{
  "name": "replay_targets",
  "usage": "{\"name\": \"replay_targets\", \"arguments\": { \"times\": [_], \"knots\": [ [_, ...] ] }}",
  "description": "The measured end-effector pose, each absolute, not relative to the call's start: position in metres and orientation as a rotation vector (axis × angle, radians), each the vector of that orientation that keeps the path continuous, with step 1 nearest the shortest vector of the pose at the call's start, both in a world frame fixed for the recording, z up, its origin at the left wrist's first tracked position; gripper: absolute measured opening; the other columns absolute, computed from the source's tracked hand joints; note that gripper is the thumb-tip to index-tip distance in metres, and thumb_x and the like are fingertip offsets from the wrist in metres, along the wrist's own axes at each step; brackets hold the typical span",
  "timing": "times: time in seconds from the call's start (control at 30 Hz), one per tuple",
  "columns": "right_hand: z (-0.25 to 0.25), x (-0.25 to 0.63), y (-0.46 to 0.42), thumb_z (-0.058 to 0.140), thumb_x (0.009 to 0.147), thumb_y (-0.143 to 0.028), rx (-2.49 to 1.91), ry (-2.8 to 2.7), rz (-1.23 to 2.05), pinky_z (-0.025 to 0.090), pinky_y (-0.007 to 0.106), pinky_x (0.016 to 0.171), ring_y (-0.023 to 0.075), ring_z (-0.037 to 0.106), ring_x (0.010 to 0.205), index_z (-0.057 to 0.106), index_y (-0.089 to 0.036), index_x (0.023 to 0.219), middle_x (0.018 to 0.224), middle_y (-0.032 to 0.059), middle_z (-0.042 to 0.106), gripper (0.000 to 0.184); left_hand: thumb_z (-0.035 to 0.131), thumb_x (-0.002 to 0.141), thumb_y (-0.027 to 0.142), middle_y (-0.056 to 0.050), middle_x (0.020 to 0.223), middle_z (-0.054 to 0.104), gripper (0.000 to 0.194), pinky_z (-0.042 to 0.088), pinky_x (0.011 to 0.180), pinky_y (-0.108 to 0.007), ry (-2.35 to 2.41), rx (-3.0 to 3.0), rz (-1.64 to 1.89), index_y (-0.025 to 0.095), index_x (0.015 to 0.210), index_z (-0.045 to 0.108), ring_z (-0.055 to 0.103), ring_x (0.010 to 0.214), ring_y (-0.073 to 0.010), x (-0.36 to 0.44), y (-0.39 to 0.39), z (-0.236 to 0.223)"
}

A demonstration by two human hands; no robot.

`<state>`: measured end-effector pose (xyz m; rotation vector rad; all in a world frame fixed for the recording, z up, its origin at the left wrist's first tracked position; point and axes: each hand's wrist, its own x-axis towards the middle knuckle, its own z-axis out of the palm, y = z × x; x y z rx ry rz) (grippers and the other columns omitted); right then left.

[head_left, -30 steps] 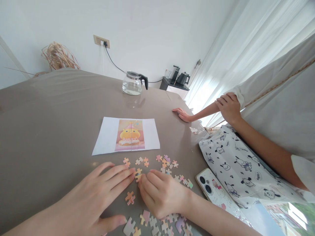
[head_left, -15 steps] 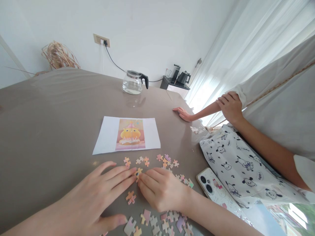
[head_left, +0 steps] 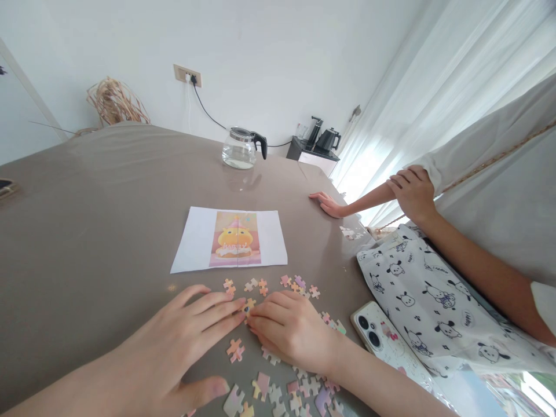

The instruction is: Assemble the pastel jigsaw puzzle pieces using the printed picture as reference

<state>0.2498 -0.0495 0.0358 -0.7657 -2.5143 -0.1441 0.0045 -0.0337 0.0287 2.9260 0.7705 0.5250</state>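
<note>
A yellow jigsaw puzzle piece [head_left: 248, 304] with a dark spot lies on the table between my hands. My left hand [head_left: 185, 333] rests on the left of it, fingers stretched out and their tips touching its edge. From the right, my right hand [head_left: 295, 333] pinches at the piece with fingers bent together; its fingertips are partly hidden. Just below, two joined orange and pink pieces [head_left: 235, 350] lie apart. Several loose grey, pink and purple pieces [head_left: 278, 397] are spread nearer to me. Beyond my hands lies a printed paper [head_left: 191, 243] showing a yellow cartoon figure.
A glass pot [head_left: 238, 152] with clear liquid stands farther back. To the right lie a phone [head_left: 382, 336] and a white cartoon-print bag [head_left: 417, 289]. Another person's hand [head_left: 328, 205] rests on the table's right edge, their other hand [head_left: 412, 191] holding that arm.
The view has shifted slightly, so everything sits a little farther right. My right hand has turned a little over the yellow piece; my left hand stays in place.
</note>
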Motion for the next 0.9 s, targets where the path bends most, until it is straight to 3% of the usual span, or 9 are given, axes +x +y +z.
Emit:
{"name": "replay_targets", "arguments": {
  "times": [0.17,0.33,0.53,0.7,0.8,0.9],
  "knots": [
    [0.036,0.251,-0.051,0.054,0.097,-0.013,-0.827,-2.571,-0.127,0.051,0.029,0.072,0.0165,0.064,0.083,0.065,-0.013,0.095,0.091,0.0073,0.071,0.012,0.032,0.094,0.072,0.001,0.139,0.058,0.064,0.024,0.112,-0.037,0.778,2.882,0.527,0.028,0.136,0.054,0.053,0.124,-0.0234,0.005,-0.035,0.031],
    [0.038,0.251,-0.05,0.053,0.095,-0.011,-0.806,-2.521,-0.059,0.052,0.032,0.092,0.0188,0.064,0.104,0.064,-0.015,0.093,0.112,0.0104,0.071,0.012,0.031,0.096,0.07,0.003,0.138,0.059,0.062,0.027,0.109,-0.035,0.792,2.863,0.524,0.028,0.133,0.055,0.054,0.123,-0.0207,0.006,-0.035,0.036],
    [0.042,0.25,-0.054,0.053,0.093,-0.008,-0.777,-2.546,-0.011,0.052,0.035,0.093,0.0193,0.065,0.092,0.065,-0.013,0.092,0.099,0.0097,0.071,0.013,0.028,0.101,0.062,0.001,0.139,0.057,0.053,0.035,0.107,-0.034,0.822,2.726,0.534,0.029,0.128,0.059,0.05,0.126,-0.0212,0.003,-0.036,0.032],
    [0.053,0.25,-0.06,0.051,0.095,-0.009,-0.798,-2.671,-0.033,0.054,0.033,0.084,0.0174,0.062,0.077,0.065,-0.014,0.087,0.085,0.007,0.069,0.018,0.041,0.1,0.048,0.002,0.128,0.063,0.035,0.049,0.098,-0.036,0.875,2.696,0.608,0.029,0.118,0.064,0.057,0.116,-0.0225,-0.003,-0.032,0.029],
    [0.072,0.259,-0.056,0.053,0.095,-0.012,-0.839,-2.635,0.032,0.054,0.034,0.088,0.017,0.064,0.082,0.066,-0.015,0.09,0.092,0.0071,0.071,0.014,0.045,0.095,0.033,0.006,0.122,0.065,0.028,0.054,0.094,-0.037,0.938,2.739,0.658,0.028,0.111,0.068,0.062,0.109,-0.0224,-0.005,-0.028,0.033],
    [0.096,0.278,-0.05,0.051,0.097,-0.012,-0.98,-2.51,-0.026,0.05,0.041,0.099,0.0181,0.066,0.091,0.067,-0.015,0.098,0.101,0.0074,0.072,0.016,0.047,0.093,0.028,0.01,0.119,0.067,0.027,0.054,0.095,-0.035,0.976,2.738,0.748,0.031,0.106,0.07,0.063,0.107,-0.0189,-0.004,-0.022,0.039]
  ]
}}
